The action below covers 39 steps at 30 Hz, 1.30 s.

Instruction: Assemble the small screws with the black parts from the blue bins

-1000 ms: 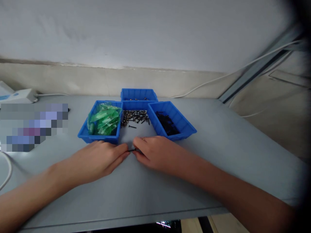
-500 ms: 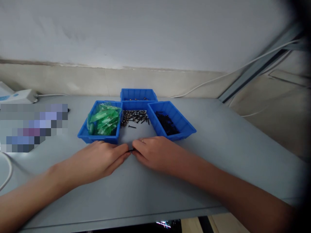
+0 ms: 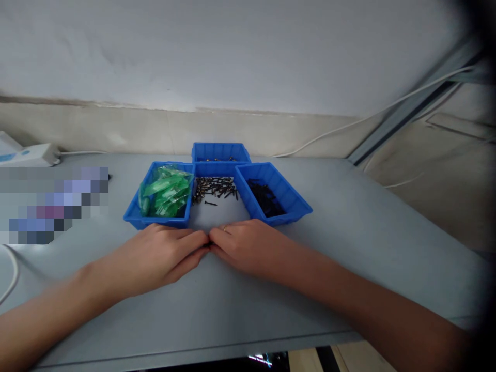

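Both hands meet over the table, fingertips touching, in front of the bins. My left hand (image 3: 174, 250) is pinched on one end of a small black screw (image 3: 208, 245), and my right hand (image 3: 244, 243) pinches the other end. Most of the screw is hidden by the fingers. Just beyond lies a single dark screw (image 3: 211, 203) on the table. Behind it a pile of loose screws (image 3: 217, 187), some dark and some brassy, spreads between the blue bins.
Green plastic bags fill the left blue bin (image 3: 132, 213); dark small parts lie in the right blue bin (image 3: 296, 204). Some small metal parts show in the back blue bin (image 3: 220, 150). White cables (image 3: 329, 132) run along the wall, and a blurred-out object (image 3: 58, 206) lies at left.
The fingertips of both hands have closed together, covering the dark screw that showed between them. The bins and the loose pile look the same.
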Tool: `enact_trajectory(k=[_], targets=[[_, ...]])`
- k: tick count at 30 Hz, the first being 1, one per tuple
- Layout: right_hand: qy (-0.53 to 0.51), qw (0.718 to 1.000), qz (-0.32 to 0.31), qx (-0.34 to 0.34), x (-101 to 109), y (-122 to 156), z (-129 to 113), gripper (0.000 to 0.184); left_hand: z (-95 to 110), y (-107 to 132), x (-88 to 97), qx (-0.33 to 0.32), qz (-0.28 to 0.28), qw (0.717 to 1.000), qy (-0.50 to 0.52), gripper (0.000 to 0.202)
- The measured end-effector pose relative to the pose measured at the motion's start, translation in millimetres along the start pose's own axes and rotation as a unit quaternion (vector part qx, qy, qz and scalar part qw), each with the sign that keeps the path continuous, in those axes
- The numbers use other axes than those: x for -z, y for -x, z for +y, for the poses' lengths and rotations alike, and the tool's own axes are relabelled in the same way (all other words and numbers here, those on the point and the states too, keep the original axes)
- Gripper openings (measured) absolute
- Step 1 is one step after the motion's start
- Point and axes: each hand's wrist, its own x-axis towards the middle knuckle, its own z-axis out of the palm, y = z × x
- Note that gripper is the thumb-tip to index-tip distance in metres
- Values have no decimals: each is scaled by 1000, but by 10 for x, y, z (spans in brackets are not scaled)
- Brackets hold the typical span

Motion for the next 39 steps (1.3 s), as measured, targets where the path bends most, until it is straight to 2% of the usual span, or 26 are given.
enact_trajectory(k=[13, 28, 35, 39], targets=[[8, 1000, 12, 21, -16, -2, 24, 11, -14, 19, 35, -55, 46, 997, -16, 29], [34, 999, 4, 19, 46, -20, -4, 13, 5, 26, 36, -75, 57, 995, -24, 28], [8, 1000, 10, 6, 60, -43, -20, 25, 17, 30, 39, -72, 74, 994, -27, 26], [8, 1000, 5, -6, 67, -37, -27, 24, 28, 41, 37, -68, 87, 994, -24, 22]])
